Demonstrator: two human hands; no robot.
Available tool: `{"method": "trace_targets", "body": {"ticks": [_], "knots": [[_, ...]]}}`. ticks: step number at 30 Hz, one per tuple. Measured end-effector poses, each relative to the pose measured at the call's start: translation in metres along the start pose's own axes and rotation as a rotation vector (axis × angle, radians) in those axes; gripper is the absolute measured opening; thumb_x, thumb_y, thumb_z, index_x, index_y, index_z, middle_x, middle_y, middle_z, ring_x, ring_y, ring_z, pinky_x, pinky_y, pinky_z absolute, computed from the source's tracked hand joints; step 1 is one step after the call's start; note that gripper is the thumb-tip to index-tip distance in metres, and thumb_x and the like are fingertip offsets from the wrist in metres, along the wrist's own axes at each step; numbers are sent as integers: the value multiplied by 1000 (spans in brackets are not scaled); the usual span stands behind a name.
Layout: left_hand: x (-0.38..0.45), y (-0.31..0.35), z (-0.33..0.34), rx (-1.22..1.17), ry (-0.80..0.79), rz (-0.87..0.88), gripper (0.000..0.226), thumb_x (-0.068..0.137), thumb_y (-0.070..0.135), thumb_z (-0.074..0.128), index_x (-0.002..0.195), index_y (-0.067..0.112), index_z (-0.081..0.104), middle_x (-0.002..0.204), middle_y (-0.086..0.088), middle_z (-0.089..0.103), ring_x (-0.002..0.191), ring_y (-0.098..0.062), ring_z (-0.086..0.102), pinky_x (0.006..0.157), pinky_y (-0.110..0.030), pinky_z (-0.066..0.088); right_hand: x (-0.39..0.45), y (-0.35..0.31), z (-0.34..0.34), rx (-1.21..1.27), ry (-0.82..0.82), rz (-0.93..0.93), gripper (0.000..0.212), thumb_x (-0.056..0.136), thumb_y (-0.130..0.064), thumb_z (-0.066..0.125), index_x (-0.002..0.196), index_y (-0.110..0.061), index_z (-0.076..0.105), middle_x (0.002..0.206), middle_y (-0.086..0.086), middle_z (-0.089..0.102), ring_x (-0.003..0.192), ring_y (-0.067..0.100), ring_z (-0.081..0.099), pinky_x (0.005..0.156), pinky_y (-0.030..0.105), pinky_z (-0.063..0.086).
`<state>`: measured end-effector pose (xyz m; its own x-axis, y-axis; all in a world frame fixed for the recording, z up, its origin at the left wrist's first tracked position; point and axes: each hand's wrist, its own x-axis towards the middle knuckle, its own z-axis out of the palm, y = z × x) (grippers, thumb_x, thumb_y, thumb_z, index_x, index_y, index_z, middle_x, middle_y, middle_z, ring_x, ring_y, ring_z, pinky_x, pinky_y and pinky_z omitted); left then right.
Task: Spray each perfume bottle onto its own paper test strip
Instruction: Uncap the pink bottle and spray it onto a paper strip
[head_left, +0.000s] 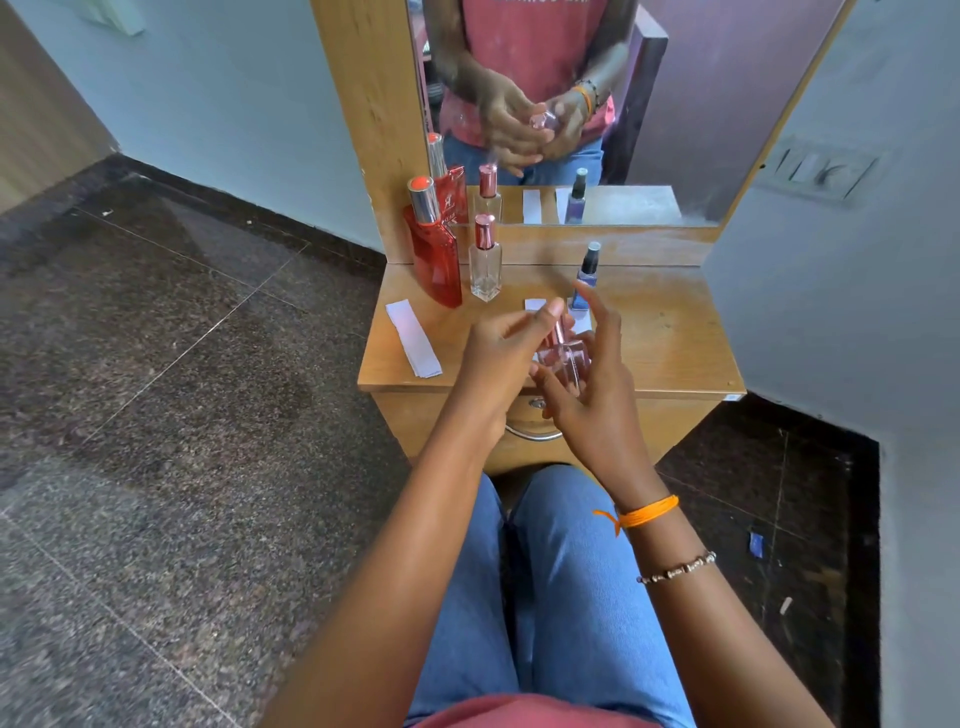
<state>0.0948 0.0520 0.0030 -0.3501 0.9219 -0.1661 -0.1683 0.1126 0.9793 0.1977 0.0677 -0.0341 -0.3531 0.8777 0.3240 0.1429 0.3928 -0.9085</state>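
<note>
While the pink bottle (563, 361) sits mid-frame | right hand (597, 384) fingers grip it | left hand (498, 358) fingers curl at its cap.

— What is the person wearing?
— Blue jeans (566, 597) and a pinkish-red top (519, 714); both forearms are bare.
— Anything behind the right grip?
— An orange thread band (649, 512), then a beaded metal bracelet (678, 567) further up.

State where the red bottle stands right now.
In the head view, the red bottle stands upright at the table's back left corner, by the mirror frame, with the clear bottle just right.
</note>
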Motion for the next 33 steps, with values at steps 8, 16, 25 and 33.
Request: {"method": "trace_targets", "body": {"ticks": [8,16,25,33], "knots": [[1,-5,-13,130,-170,-30,25,96,33,46,91,24,69,80,11,68,81,-3,63,84,-20,49,5,-2,-3,-29,-24,24,51,91,-7,56,136,-20,36,95,11,63,72,15,55,70,38,52],[-7,-13,-20,50,-387,-119,26,94,9,50,118,11,58,101,-4,65,88,-13,65,88,-31,55,16,-12,-10,37,81,7,26,99,-28,41,125,-28,37,106,-7,50,107,28,50,96,46,44],[-4,-21,-21,371,-115,99,23,84,7,63,103,20,65,103,-4,66,96,-16,59,86,-29,48,32,-14,-33,288,114,128,21,90,3,54,98,-16,60,86,10,60,86,22,59,87,40,48],[-2,-22,-23,359,-39,145,26,84,8,62,107,18,64,105,-1,67,101,-13,59,89,-29,47,38,-19,-39,126,-32,162,48,79,-10,74,120,-21,51,99,5,66,88,11,61,82,22,52]]}}
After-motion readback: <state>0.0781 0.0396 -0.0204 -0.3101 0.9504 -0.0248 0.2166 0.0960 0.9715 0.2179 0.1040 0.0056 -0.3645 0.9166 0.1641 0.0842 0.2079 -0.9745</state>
